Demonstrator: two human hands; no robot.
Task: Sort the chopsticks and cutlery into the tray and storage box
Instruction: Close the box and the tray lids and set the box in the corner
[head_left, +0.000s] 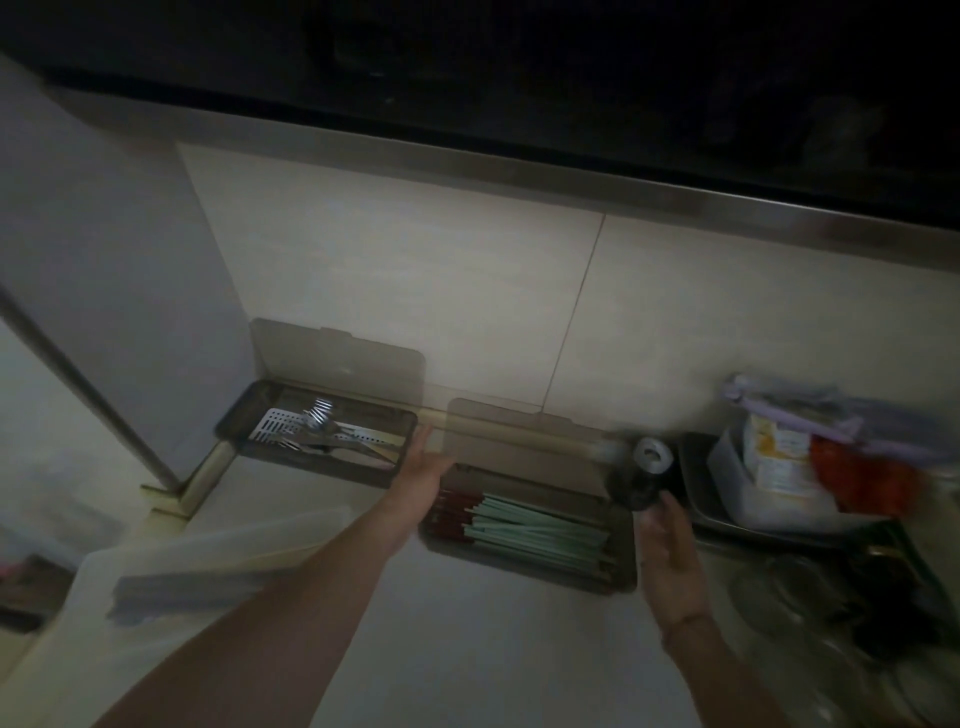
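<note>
Green chopsticks (540, 527) boxed between relaxed, empty left hand (421, 475) and right hand (667, 540): sorting seemingly done; next, likely lowering lid (519, 441) beyond fingertips.

The head camera looks steeply down at a dim countertop (467, 649) from close above. It faces the tiled wall (467, 291).
</note>
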